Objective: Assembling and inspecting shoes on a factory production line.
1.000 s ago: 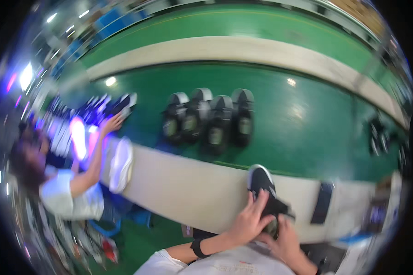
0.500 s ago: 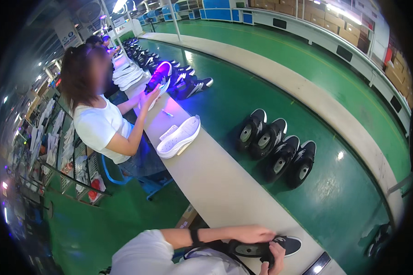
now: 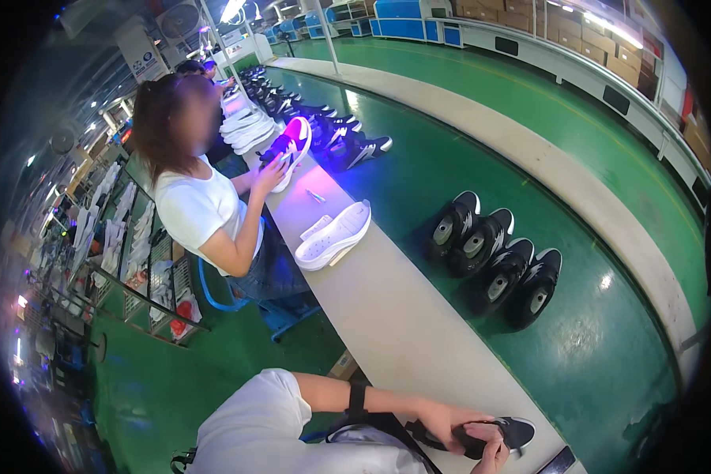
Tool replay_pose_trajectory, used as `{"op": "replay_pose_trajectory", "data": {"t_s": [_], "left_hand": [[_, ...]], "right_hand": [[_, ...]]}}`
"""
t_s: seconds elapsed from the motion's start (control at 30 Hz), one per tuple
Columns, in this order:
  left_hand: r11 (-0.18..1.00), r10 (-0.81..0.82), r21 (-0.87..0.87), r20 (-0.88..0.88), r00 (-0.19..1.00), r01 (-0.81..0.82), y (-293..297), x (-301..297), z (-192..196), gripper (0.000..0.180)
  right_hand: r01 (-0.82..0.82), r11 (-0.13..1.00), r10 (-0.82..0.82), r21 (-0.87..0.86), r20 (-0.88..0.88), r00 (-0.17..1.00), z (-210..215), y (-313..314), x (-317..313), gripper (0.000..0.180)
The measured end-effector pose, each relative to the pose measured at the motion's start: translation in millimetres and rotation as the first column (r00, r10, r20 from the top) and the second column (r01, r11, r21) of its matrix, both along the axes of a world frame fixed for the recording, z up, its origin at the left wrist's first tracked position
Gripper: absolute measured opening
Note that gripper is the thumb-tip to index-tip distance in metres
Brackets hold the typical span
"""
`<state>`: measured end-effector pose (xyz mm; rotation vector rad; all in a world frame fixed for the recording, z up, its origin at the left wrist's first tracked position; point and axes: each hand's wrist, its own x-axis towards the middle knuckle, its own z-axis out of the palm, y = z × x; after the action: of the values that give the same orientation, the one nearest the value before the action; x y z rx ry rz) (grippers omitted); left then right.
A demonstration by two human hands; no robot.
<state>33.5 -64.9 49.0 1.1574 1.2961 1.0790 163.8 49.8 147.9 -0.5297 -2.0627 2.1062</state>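
Observation:
A black shoe upper (image 3: 518,432) with a pale edge round its toe lies low over the near end of the long bench, toe to the right. My left hand (image 3: 444,422), a black band at its wrist, is closed on the shoe's middle and covers much of its opening. My right hand (image 3: 491,454) grips the near side just behind the toe, fingers bent over the top. Between them the hands hide the shoe's middle, and its heel part shows only as a dark shape beside my left hand.
The pale bench (image 3: 403,324) runs away to the far left. White soles (image 3: 336,237) lie on it near a seated co-worker (image 3: 205,205), who holds a black shoe and a white sole under purple light. Several black shoe uppers (image 3: 494,257) stand on the green surface beyond the bench.
The whole view has shifted, so the scene sits further right. My left hand has closed round the shoe's middle, and my right fingers now bend over its top. The shoe's opening is now mostly covered.

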Motion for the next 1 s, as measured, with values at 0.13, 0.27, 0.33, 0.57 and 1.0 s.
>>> {"op": "replay_pose_trajectory", "data": {"t_s": [0.13,0.27,0.33,0.57,1.0], "left_hand": [[0.997,-0.031,-0.06,0.313,0.949,0.052,-1.8,-13.6,-25.5,0.056],[0.97,0.203,0.162,-0.112,0.973,-0.184,-8.7,-7.5,-25.4,0.039],[0.987,0.149,0.002,-0.36,0.921,-0.158,6.6,-21.8,1.0,0.031],[0.813,0.498,0.008,-0.527,0.689,-0.582,-19.7,-22.1,68.6,0.014],[0.988,0.141,0.138,-0.569,0.81,-0.075,-65.1,25.9,51.4,0.016]], "right_hand": [[-0.087,0.954,0.104,0.288,-0.045,0.994,-15.6,18.3,16.5,0.047],[-0.1,0.891,0.134,0.443,-0.046,0.99,-37.2,24.7,29.1,0.049],[-0.151,0.717,0.222,0.681,-0.017,0.975,-41.5,23.3,23.8,0.05],[-0.253,0.507,0.275,0.824,0.124,0.954,-37.3,40.4,-6.5,0.06],[-0.519,0.582,0.441,0.626,0.294,0.848,-26.8,52.6,-28.4,0.061]]}}
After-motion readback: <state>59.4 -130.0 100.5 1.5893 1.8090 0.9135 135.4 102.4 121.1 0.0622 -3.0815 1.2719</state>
